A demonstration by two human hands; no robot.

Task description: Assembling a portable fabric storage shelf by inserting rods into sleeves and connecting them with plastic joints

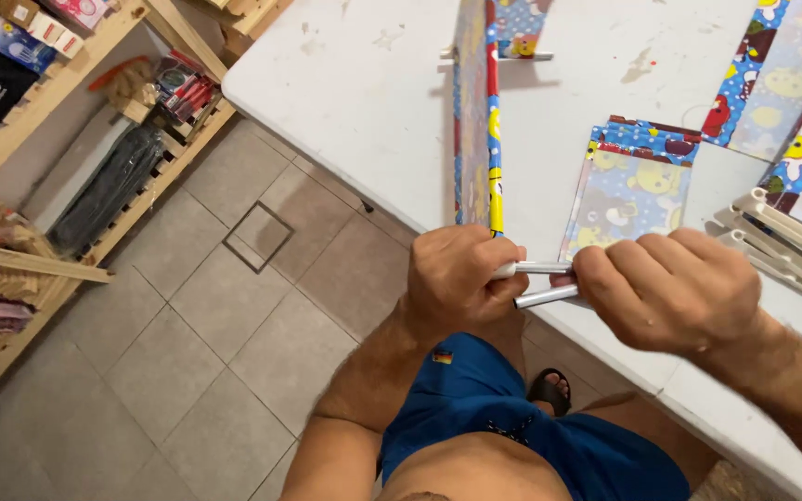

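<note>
Small shop or craft stockroom, doubling as a workspace. Rough wooden shelves [67, 186] are standing well left of the left hand [461, 278], holding packaged goods [178, 88] and boxes [11, 32]. Tiled floor [187, 371] is showing below. Beyond both hands, patterned wrapping-paper sheets [628, 195] are lying on a worn white table [364, 93].

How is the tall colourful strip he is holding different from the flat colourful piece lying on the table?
The strip stands on edge, long and narrow; the flat piece lies down, short and wide. The strip is gripped at its near end by the left hand; the flat piece lies untouched beyond the right hand. Both carry the same blue cartoon print and rest on the white table.
</note>
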